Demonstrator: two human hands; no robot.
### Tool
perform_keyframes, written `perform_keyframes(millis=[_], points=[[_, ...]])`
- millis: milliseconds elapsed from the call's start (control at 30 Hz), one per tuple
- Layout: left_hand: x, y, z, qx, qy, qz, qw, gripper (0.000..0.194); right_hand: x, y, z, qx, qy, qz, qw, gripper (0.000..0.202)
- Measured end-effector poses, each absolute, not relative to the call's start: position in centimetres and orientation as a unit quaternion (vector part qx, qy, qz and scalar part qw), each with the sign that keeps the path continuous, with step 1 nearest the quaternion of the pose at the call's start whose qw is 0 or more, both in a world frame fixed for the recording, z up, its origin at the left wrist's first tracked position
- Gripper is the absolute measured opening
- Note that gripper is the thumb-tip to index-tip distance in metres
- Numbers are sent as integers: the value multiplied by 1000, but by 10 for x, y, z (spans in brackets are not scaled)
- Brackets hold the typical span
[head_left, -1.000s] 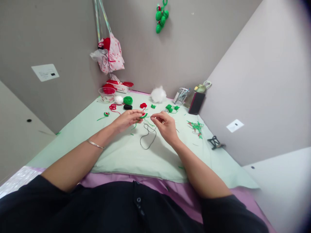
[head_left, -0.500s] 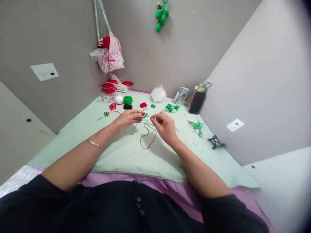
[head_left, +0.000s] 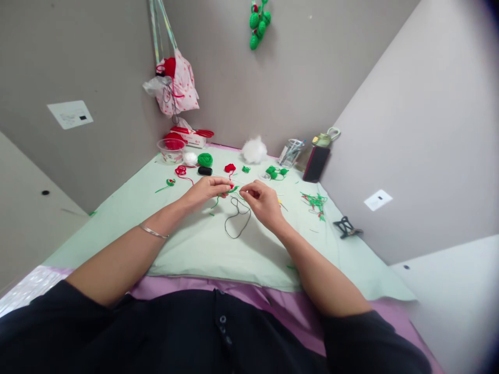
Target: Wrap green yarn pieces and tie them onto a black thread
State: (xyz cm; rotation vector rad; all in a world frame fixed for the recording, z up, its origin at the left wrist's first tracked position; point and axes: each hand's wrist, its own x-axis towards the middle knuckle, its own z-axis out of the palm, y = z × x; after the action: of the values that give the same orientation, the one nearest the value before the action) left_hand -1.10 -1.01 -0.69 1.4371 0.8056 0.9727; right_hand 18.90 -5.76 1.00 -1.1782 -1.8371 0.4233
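Observation:
Between the fingertips of my left hand point(head_left: 208, 192) is a small red and green crochet piece point(head_left: 233, 189), partly covered by the fingers. A green yarn tail hangs below that hand. My right hand point(head_left: 262, 201) is closed in a pinch just to the right of the piece; whatever its fingertips hold is too small to make out. Below and between both hands, a loop of dark thread point(head_left: 238, 237) lies on the pale green cloth point(head_left: 218, 259). Behind the hands lie a red crochet piece point(head_left: 230, 168) and a small green one point(head_left: 246, 169).
At the back left stand a clear tub point(head_left: 171, 151), a green yarn ball point(head_left: 205, 159) and a black thread spool point(head_left: 205, 170). White stuffing point(head_left: 254, 150), a pen cup point(head_left: 290, 153) and a phone point(head_left: 316, 164) line the back. Yarn scraps point(head_left: 314, 203) and a black claw clip point(head_left: 346, 227) lie right.
The crochet piece has turned and sits more hidden by my left fingers. My right hand has shifted very slightly left, toward the piece.

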Motion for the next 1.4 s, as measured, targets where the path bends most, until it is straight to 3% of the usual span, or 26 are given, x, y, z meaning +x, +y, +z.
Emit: perform_keyframes(millis=[200,933,1200,1400], points=[[-11,-11,-3,567,307,403,649,27,192,-51,10,-445,-681,338,474,15],[-6,-20,2,549,275,414,672,28,194,-44,5,-428,-608,461,485,26],[-7,-19,3,549,268,406,680,28,195,-41,0,-401,-548,562,472,30],[-2,-21,-1,564,266,413,664,25,186,-45,-3,-386,-541,562,492,27]])
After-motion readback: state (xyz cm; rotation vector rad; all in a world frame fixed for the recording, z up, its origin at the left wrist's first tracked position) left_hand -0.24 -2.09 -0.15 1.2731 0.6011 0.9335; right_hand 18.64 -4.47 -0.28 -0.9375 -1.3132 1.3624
